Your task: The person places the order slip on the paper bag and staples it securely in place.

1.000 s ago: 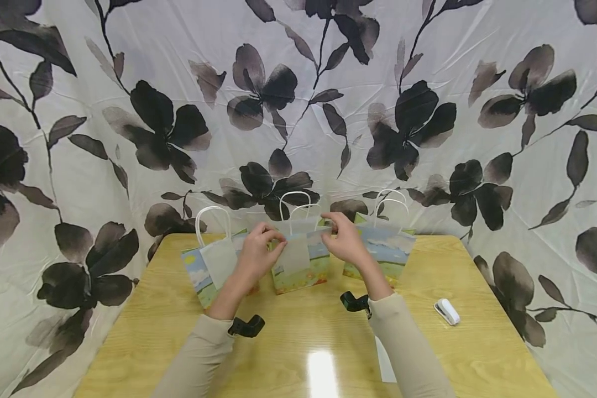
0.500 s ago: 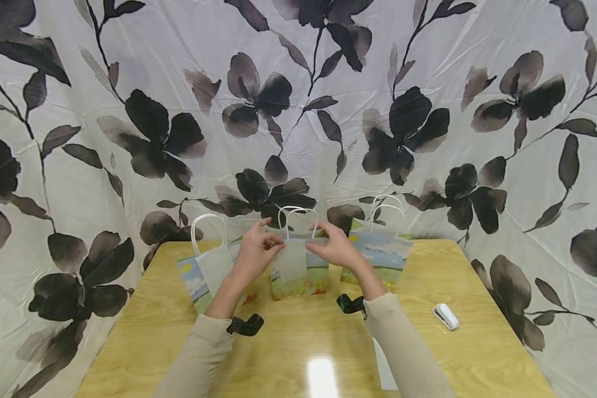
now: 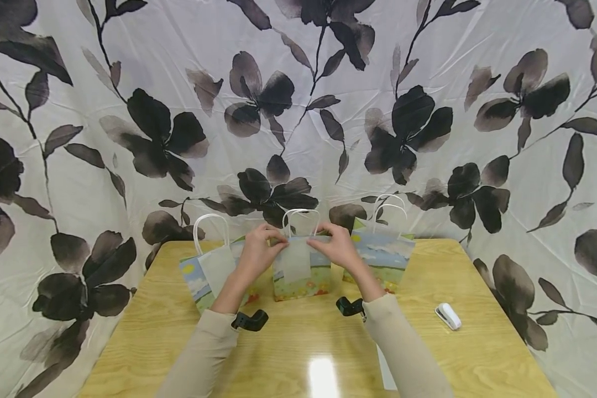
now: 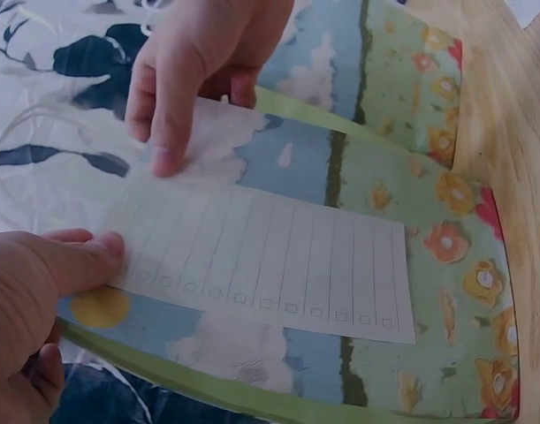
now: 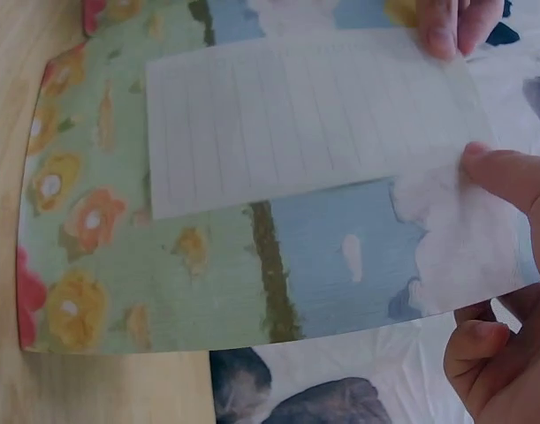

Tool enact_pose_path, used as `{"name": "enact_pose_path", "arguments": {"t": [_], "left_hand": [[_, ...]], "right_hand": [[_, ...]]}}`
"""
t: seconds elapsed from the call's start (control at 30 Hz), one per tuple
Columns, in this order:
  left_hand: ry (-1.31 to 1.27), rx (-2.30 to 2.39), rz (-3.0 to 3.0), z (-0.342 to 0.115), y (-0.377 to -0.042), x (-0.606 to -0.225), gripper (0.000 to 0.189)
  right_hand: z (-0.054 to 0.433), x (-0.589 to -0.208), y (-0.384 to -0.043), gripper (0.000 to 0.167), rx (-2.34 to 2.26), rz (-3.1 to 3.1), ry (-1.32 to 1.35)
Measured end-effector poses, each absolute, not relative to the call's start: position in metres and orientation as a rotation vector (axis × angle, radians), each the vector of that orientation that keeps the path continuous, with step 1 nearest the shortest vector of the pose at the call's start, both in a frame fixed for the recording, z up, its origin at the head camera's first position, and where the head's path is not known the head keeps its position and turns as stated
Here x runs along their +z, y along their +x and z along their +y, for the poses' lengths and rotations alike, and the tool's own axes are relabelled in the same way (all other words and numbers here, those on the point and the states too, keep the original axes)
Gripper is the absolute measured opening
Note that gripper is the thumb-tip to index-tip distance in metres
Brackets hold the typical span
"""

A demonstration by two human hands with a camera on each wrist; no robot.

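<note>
A small paper gift bag with a painted sky and flower meadow stands mid-table, its white handles rising behind. Against its front, at the top, lies a lined checklist sheet with a column of little boxes. My left hand pinches the bag's upper edge, thumb on the sheet's top corner and fingers behind. From the other side my right hand pinches the same edge. In the right wrist view, the thumb of that right hand presses near the sheet's other top corner, and its other fingers curl behind the bag wall.
A matching bag with a white sheet on its front stands at the left, partly behind my left arm. Another bag stands at the right. A white stapler lies on the right, and a white paper strip beneath my right forearm.
The right hand has moved left, its thumb now at the sheet's corner. The middle bag sits straighter, its top edges pressed together and its two handles nearly lined up. Left hand stays at its corner.
</note>
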State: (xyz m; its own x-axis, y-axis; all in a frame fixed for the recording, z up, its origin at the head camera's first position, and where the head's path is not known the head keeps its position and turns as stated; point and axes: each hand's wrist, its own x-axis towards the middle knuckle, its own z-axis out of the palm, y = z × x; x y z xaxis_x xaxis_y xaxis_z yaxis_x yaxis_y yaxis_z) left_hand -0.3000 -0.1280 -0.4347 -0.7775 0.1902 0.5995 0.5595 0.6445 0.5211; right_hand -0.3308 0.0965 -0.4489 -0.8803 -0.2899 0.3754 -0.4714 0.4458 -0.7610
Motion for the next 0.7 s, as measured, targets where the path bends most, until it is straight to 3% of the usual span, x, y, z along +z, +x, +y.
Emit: {"name": "enact_pose_path", "arguments": {"t": [0.7], "left_hand": [[-0.452,-1.206,-2.438,-0.121,-0.308,-0.445,0.02]], "right_hand": [[0.097,-0.449,-0.325,0.005,1.348,-2.582,0.64]]}}
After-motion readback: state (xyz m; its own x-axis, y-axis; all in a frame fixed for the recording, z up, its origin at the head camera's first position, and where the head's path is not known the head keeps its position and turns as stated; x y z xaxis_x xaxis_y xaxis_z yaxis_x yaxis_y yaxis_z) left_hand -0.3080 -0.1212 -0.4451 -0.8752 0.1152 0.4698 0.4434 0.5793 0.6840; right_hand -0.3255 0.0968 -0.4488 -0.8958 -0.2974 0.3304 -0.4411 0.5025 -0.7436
